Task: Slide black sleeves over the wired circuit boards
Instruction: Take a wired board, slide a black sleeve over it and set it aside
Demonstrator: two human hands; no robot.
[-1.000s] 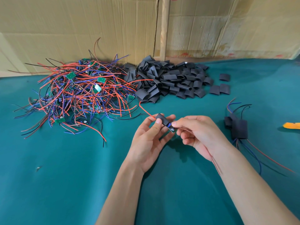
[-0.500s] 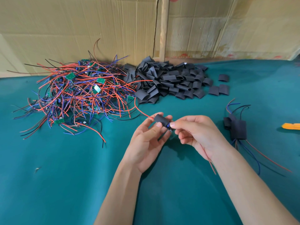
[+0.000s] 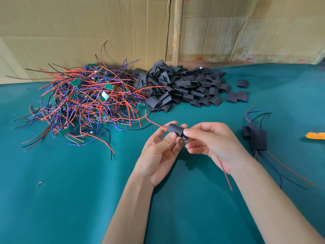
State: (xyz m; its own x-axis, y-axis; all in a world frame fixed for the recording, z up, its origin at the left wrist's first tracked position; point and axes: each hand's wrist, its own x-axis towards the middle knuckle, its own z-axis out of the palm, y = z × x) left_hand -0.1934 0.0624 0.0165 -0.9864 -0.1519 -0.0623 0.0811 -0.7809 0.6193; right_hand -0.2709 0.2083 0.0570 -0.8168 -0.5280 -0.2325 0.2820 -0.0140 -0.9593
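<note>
My left hand (image 3: 159, 152) pinches a black sleeve (image 3: 175, 129) between thumb and fingers above the green cloth. My right hand (image 3: 212, 143) pinches the end of the wired circuit board (image 3: 184, 137) that pokes out of the sleeve's right end. A red wire (image 3: 151, 121) runs out of the sleeve's left end; more thin wires (image 3: 224, 170) trail down under my right palm. Most of the board is hidden inside the sleeve.
A tangle of wired circuit boards (image 3: 84, 103) lies at the left back. A heap of black sleeves (image 3: 186, 88) sits behind my hands. Sleeved boards (image 3: 257, 139) lie at the right, an orange object (image 3: 316, 135) beyond them. Cardboard (image 3: 105, 29) walls the back.
The sleeve has slid further over the board, so less of the board shows at its right end. Both hands have stayed close together at the same spot.
</note>
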